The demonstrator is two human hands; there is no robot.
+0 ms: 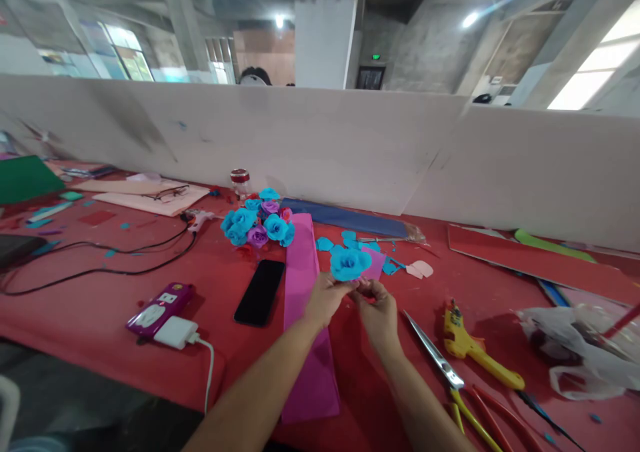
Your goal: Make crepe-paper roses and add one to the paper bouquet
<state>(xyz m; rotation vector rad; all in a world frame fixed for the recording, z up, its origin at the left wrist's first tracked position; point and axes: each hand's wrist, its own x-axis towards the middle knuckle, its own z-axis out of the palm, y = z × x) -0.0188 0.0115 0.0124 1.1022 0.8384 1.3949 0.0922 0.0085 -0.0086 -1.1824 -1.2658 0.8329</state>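
A blue paper flower (350, 263) is raised above the red table in front of me. My left hand (325, 300) pinches it from below on the left. The fingers of my right hand (377, 309) are closed at its base too, close to the left fingertips. The stem or base between the fingers is mostly hidden. Behind the flower lie a purple paper piece (375, 263) and several blue petals (350, 240). Under my left forearm runs a folded strip of magenta crepe paper (303, 252). A bunch of blue, purple and red paper flowers (259, 220) stands to the left.
Scissors (435, 349) and a yellow glue gun (475, 352) lie right of my hands, near red handles (495, 412). Leftward are a black phone (260, 293), a purple power strip (160, 309) and a corded pale glue gun (201, 220). A white partition (325, 139) borders the back.
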